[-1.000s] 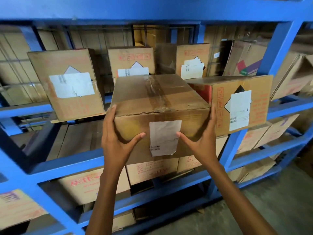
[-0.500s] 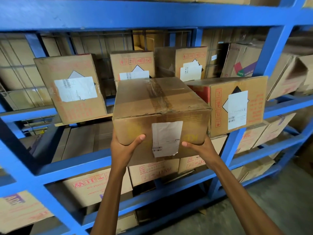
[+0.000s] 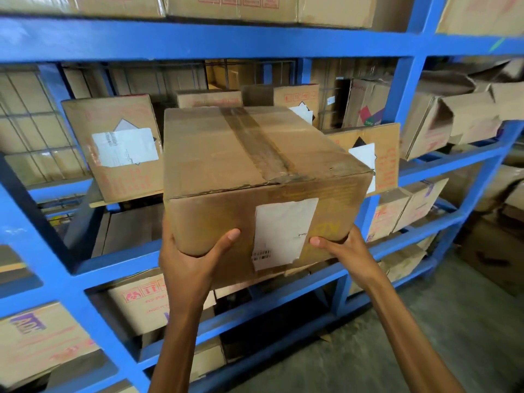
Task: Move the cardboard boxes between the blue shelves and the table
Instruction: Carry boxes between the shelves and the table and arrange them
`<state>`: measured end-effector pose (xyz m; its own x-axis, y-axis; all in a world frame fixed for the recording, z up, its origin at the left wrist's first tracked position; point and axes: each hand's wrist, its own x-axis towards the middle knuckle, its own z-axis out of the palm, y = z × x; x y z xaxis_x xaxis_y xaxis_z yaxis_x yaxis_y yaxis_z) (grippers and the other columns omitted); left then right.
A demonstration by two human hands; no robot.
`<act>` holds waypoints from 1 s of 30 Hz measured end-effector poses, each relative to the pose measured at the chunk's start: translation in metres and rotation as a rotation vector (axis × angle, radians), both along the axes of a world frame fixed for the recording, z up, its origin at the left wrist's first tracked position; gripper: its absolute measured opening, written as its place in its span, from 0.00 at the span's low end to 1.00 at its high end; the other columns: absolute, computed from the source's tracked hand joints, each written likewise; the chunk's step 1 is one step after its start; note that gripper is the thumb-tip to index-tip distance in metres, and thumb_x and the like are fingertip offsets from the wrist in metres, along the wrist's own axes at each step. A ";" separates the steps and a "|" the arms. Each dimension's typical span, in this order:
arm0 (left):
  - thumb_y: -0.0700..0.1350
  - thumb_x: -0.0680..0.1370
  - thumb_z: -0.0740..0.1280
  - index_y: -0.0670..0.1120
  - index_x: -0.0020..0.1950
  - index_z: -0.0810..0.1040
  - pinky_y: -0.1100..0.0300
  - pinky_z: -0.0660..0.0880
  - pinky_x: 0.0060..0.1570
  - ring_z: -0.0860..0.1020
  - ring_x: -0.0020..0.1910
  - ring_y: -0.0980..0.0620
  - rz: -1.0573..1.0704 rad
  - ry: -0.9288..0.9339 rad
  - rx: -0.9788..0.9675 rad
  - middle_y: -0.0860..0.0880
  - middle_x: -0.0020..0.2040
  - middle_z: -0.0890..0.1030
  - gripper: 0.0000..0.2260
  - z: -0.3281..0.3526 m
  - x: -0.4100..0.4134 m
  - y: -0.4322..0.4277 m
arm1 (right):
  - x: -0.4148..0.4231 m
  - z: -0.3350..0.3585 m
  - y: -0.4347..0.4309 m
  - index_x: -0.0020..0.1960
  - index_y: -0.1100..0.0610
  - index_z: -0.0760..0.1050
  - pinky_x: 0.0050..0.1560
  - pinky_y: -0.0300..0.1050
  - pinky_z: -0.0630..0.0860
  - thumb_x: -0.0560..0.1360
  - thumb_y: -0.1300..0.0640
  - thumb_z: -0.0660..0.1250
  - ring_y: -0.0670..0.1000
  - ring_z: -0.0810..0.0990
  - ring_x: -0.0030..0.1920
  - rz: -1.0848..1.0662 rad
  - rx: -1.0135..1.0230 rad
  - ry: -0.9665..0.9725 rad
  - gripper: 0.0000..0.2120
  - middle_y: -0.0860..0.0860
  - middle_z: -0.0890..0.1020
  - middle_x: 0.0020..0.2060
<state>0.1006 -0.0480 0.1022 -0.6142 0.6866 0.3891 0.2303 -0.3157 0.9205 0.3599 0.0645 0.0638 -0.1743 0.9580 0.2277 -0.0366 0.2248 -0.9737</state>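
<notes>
Box (image 3: 255, 165) is hanging at frame centre, before the shelves (image 3: 198, 38).
Left hand (image 3: 192, 259) and right hand (image 3: 343, 251) are gripping its lower front corners, thumbs on the front face; its taped length is running up-frame, shelfward.

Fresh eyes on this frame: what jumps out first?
A big taped cardboard box fills the centre, held up from below by the left hand and right hand, a white label on its near face. Behind it, blue shelves span the whole view, packed with more labelled boxes.
</notes>
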 end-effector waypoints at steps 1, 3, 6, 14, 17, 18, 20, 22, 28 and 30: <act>0.68 0.56 0.79 0.55 0.73 0.70 0.53 0.80 0.55 0.79 0.57 0.60 -0.003 -0.008 0.020 0.59 0.60 0.80 0.48 0.004 0.003 -0.012 | 0.003 0.004 -0.010 0.62 0.50 0.77 0.57 0.45 0.82 0.62 0.48 0.83 0.48 0.85 0.57 -0.003 0.018 0.003 0.32 0.45 0.87 0.54; 0.67 0.55 0.79 0.54 0.73 0.71 0.56 0.80 0.55 0.80 0.56 0.63 -0.010 -0.023 0.058 0.60 0.59 0.81 0.49 0.010 0.010 -0.037 | 0.009 0.009 -0.030 0.65 0.55 0.77 0.59 0.49 0.81 0.57 0.42 0.85 0.51 0.84 0.59 -0.018 0.041 0.003 0.41 0.50 0.87 0.56; 0.66 0.52 0.80 0.52 0.73 0.71 0.54 0.79 0.57 0.80 0.58 0.60 -0.012 -0.043 0.097 0.57 0.61 0.81 0.51 0.015 0.018 -0.068 | 0.021 0.017 -0.060 0.65 0.61 0.77 0.60 0.51 0.81 0.57 0.45 0.84 0.54 0.85 0.59 -0.029 0.089 0.013 0.41 0.53 0.86 0.56; 0.59 0.52 0.81 0.50 0.67 0.77 0.55 0.80 0.57 0.82 0.56 0.58 -0.165 -0.109 0.168 0.58 0.57 0.84 0.44 0.019 0.053 -0.105 | 0.069 0.040 -0.141 0.61 0.59 0.79 0.52 0.41 0.82 0.62 0.49 0.84 0.51 0.86 0.56 -0.144 0.183 0.002 0.32 0.51 0.88 0.53; 0.60 0.53 0.81 0.49 0.68 0.77 0.59 0.78 0.59 0.82 0.58 0.58 -0.281 -0.082 0.192 0.57 0.59 0.84 0.45 0.021 0.078 -0.106 | 0.099 0.043 -0.177 0.61 0.60 0.79 0.52 0.40 0.82 0.60 0.45 0.85 0.49 0.86 0.55 -0.260 0.200 0.000 0.35 0.51 0.88 0.53; 0.60 0.54 0.81 0.48 0.69 0.76 0.63 0.78 0.58 0.82 0.58 0.59 -0.330 -0.081 0.204 0.57 0.59 0.84 0.44 0.022 0.088 -0.105 | 0.111 0.042 -0.188 0.60 0.60 0.79 0.52 0.41 0.82 0.63 0.49 0.84 0.48 0.86 0.54 -0.305 0.203 0.001 0.31 0.49 0.88 0.52; 0.60 0.56 0.81 0.46 0.69 0.76 0.64 0.78 0.57 0.82 0.59 0.58 -0.443 -0.085 0.207 0.55 0.60 0.84 0.44 0.026 0.112 -0.101 | 0.138 0.042 -0.212 0.59 0.60 0.79 0.49 0.39 0.82 0.65 0.60 0.78 0.47 0.86 0.53 -0.393 0.218 -0.025 0.24 0.46 0.88 0.50; 0.58 0.56 0.81 0.45 0.68 0.76 0.59 0.80 0.56 0.83 0.58 0.55 -0.568 -0.105 0.193 0.52 0.59 0.85 0.43 0.028 0.137 -0.094 | 0.163 0.039 -0.237 0.61 0.62 0.78 0.48 0.37 0.81 0.65 0.63 0.75 0.47 0.86 0.53 -0.493 0.210 -0.054 0.25 0.46 0.88 0.50; 0.58 0.53 0.83 0.42 0.65 0.78 0.60 0.82 0.51 0.85 0.52 0.54 -0.967 -0.176 0.085 0.47 0.55 0.86 0.44 0.016 0.243 -0.073 | 0.227 0.014 -0.327 0.60 0.64 0.78 0.44 0.44 0.83 0.64 0.64 0.78 0.53 0.87 0.50 -0.878 0.170 0.036 0.25 0.55 0.88 0.51; 0.55 0.52 0.83 0.45 0.63 0.79 0.64 0.81 0.48 0.85 0.47 0.59 -1.096 -0.158 0.051 0.51 0.51 0.87 0.40 0.008 0.286 -0.071 | 0.241 0.009 -0.362 0.59 0.61 0.78 0.46 0.41 0.82 0.63 0.62 0.81 0.50 0.87 0.51 -1.023 0.148 0.056 0.27 0.52 0.88 0.51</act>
<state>0.3868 -0.1190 0.1106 0.2713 0.8738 0.4035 -0.3157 -0.3152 0.8950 0.6011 -0.2975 0.0724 0.7220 0.6038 0.3379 0.1947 0.2913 -0.9366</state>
